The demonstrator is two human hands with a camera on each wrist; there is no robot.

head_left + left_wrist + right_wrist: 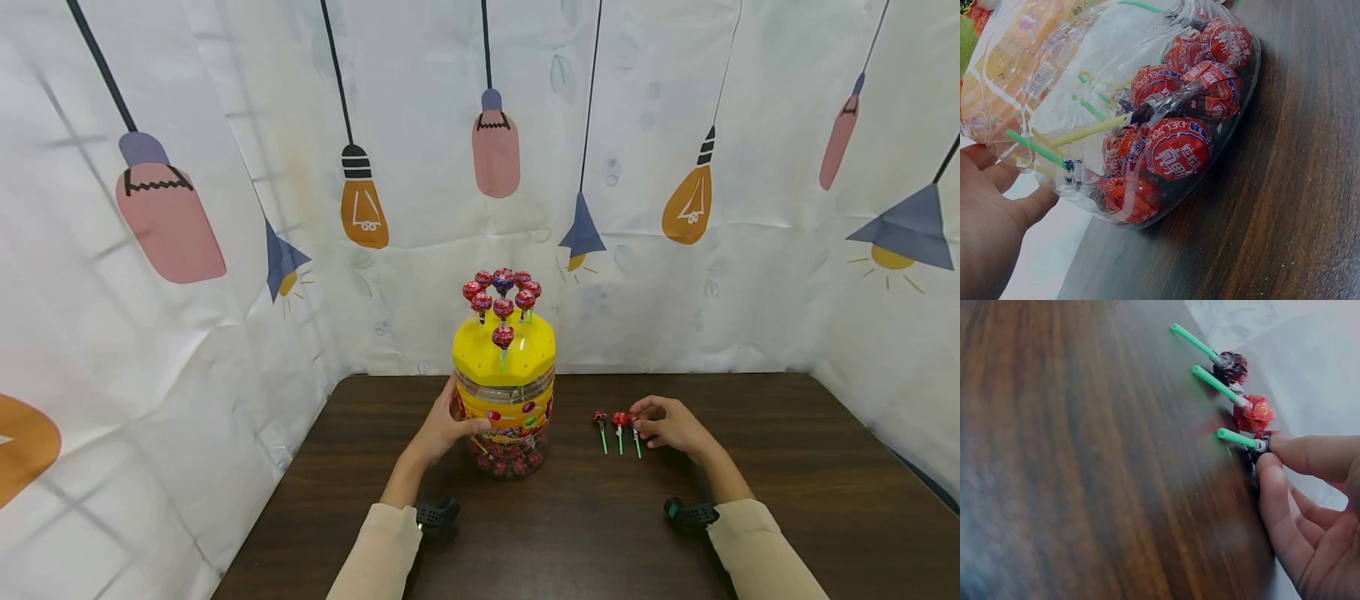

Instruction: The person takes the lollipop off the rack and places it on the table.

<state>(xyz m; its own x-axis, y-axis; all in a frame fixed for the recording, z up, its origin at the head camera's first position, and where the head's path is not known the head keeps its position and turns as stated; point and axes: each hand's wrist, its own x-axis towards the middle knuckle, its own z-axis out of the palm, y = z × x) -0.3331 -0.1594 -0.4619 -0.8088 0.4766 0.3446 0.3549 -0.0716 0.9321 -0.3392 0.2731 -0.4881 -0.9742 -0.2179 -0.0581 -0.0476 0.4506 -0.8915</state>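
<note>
A clear plastic candy jar stands upright on the table with a yellow lid. Several wrapped lollipops stick up from holes in that lid. My left hand holds the jar's left side, thumb across the front label; its other fingers are partly hidden. Red-wrapped lollipops show through the clear bottom. To the right, three lollipops lie in a row with green sticks toward me: a left one, a middle one and a right one. My right hand pinches the right one's head between thumb and forefinger.
Everything stands on a dark brown wooden table. A white cloth printed with hanging lamps and bulbs encloses the table's back and sides. Each wrist wears a black strap.
</note>
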